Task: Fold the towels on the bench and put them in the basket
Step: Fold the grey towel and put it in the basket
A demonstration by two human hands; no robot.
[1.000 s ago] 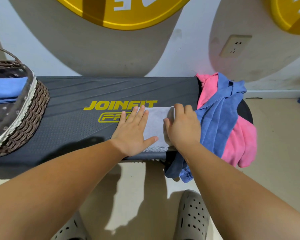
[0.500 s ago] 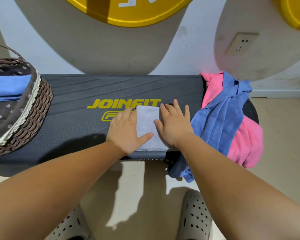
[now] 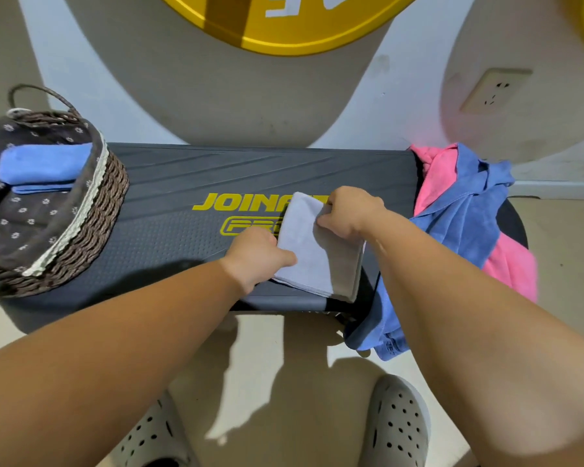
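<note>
On the bench (image 3: 169,237), near its front edge and covering the right part of the yellow lettering, lies the grey towel (image 3: 317,254), folded into a small rectangle and turned a little askew, its near right corner reaching the bench's front edge. Both hands hold it. The left hand (image 3: 255,252) pinches the towel's left edge with the thumb on top; its other fingers are curled at the cloth's side, and whether they pass under it cannot be told. The right hand (image 3: 349,214) grips the far right part, knuckles up, fingers curled down onto the cloth. At the bench's left end stands the basket (image 3: 95,224), brown wicker with a dark flowered lining and a pale lace trim, well apart from the grey towel. Inside it, toward the far side, lies a folded blue towel (image 3: 41,163). Over the bench's right end is a heap of unfolded cloth: a loose blue towel (image 3: 466,217) on top of a pink towel (image 3: 513,267), with the blue one hanging past the front edge toward the floor, behind the right forearm. On the wall behind are a socket (image 3: 496,91) at right and a yellow disc (image 3: 284,32) at the top. Two pale perforated shoes (image 3: 398,423) show on the floor below the bench.
</note>
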